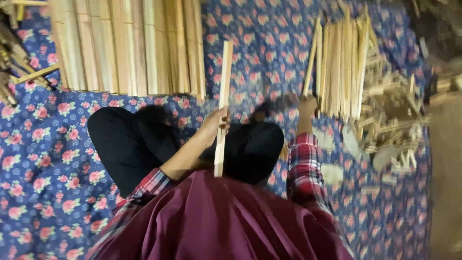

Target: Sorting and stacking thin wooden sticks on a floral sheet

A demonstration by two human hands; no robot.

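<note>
**Mia:** What is on the far left?

**Ben:** A messy heap of small sticks (14, 53) at the edge of the flowery blue cloth (43, 163). Next to it is a neat row of flat wooden slats (127, 45), lying side by side and touching.

**Mia:** And the left hand?

**Ben:** The left hand (214, 126) is closed around one long slat (223, 103). It holds the slat near the middle, so the slat stands almost straight up and down over the person's dark knees. The top end reaches up close to the neat row.

**Mia:** Is that a good hold?

**Ben:** I think so. A hold in the middle keeps a long stick from tipping. To lay it well, I would line its long edge up with the last slat in the row, so no gap is left.

**Mia:** What about the right hand?

**Ben:** The right hand (307, 103) is up at the bottom ends of a loose bunch of thin slats (339, 67). One slat (310, 58) leans to the left of the bunch and the hand is at its lower end. It is blurry there, so I cannot tell if the fingers are shut on it.

**Mia:** And on the far right?

**Ben:** A jumbled pile of short wood scraps (394, 120). It is best to pull one slat out slowly, so the bunch does not slide into the scraps.
</note>
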